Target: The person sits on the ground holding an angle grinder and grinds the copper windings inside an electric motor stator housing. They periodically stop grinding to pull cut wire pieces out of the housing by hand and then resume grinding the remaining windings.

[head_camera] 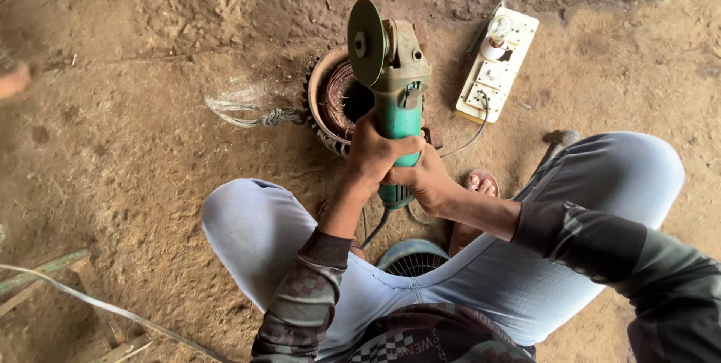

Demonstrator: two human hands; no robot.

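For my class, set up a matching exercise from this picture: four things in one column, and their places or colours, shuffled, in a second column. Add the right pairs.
Things
1. angle grinder
2. motor casing
3. power strip
4. hammer

Descriptions
A. white, lying on the dirt by the upper right
B. green body, gripped by the left hand and right hand
C. on the ground beside the raised knee at the right
D. round, with copper wire coiled inside, under the grinder's disc

Pairs: 1-B, 2-D, 3-A, 4-C
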